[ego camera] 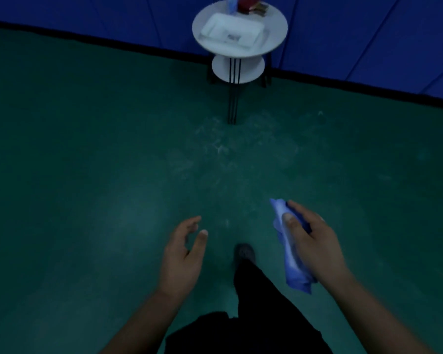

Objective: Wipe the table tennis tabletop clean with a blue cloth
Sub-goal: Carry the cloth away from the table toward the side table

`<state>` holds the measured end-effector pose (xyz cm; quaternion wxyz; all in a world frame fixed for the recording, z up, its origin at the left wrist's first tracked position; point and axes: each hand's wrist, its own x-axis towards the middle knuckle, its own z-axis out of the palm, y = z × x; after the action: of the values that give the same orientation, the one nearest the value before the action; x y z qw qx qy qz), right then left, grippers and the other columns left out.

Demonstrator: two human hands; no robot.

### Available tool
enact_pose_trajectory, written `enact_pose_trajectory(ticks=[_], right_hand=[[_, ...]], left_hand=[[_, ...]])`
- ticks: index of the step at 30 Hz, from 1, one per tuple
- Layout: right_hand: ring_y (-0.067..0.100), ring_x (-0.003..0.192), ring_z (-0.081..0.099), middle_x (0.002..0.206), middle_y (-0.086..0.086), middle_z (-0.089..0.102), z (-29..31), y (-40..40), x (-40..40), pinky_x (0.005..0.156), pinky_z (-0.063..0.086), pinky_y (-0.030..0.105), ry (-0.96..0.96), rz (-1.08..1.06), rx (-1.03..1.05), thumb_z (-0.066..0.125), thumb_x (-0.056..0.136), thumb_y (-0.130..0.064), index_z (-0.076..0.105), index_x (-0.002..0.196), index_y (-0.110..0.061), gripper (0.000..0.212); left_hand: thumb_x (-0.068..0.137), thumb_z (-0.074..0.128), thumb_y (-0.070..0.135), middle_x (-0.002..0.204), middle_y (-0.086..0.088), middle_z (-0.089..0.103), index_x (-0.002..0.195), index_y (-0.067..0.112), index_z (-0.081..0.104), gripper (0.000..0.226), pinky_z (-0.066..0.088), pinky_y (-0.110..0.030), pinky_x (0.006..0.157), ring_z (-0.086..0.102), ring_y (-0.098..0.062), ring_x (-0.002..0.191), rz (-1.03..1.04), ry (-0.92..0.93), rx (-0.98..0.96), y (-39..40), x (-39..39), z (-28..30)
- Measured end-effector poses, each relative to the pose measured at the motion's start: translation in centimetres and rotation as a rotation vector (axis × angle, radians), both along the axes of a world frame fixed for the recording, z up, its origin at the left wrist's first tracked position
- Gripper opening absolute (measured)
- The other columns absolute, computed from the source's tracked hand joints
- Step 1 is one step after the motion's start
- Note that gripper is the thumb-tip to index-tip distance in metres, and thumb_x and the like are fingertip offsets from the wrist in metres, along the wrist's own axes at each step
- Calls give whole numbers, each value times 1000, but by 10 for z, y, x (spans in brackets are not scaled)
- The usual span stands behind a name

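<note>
**Cloth in your right hand, over the floor**

Your right hand (311,241) grips the blue cloth (290,249), thumb pressed across its front and fingers curled behind; the folds hang out at 6 o'clock of the thumb. Your left hand (183,256) holds nothing, fingers loosely curved. At 12 o'clock stands a round white side table (274,39) on the green floor (87,162).

side table (274,29) ahead by wall (87,11) | tray (215,26) on its top | cloth (292,267) in right hand (315,241) | left hand (183,259) left of shoe (244,252)
</note>
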<state>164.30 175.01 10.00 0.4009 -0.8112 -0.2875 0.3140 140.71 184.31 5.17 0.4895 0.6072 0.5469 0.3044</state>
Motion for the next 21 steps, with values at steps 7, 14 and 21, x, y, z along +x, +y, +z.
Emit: enact_pose_trajectory(ticks=[7, 14, 21], right_hand=[[4, 110, 58, 117, -15, 62, 11, 218, 67, 95, 39, 21, 24, 78, -17, 64, 95, -30, 66, 128, -29, 32], [5, 111, 59, 121, -13, 63, -11, 444, 118, 96, 42, 23, 19, 39, -35, 63, 96, -35, 65, 129, -33, 33], [1, 111, 56, 120, -12, 62, 5, 635, 163, 94, 37, 15, -18, -24, -24, 64, 96, -29, 65, 130, -26, 35]], left_hand=[[87, 58, 38, 115, 5, 65, 112, 41, 60, 25, 44, -26, 99, 60, -7, 111, 15, 46, 35, 204, 56, 28], [92, 61, 34, 114, 9, 65, 110, 40, 60, 20, 48, -33, 99, 62, -8, 109, -4, 64, 21, 434, 109, 3], [94, 64, 21, 112, 3, 66, 113, 31, 61, 22, 46, -22, 92, 62, -15, 108, -165, 75, 34, 645, 180, 12]])
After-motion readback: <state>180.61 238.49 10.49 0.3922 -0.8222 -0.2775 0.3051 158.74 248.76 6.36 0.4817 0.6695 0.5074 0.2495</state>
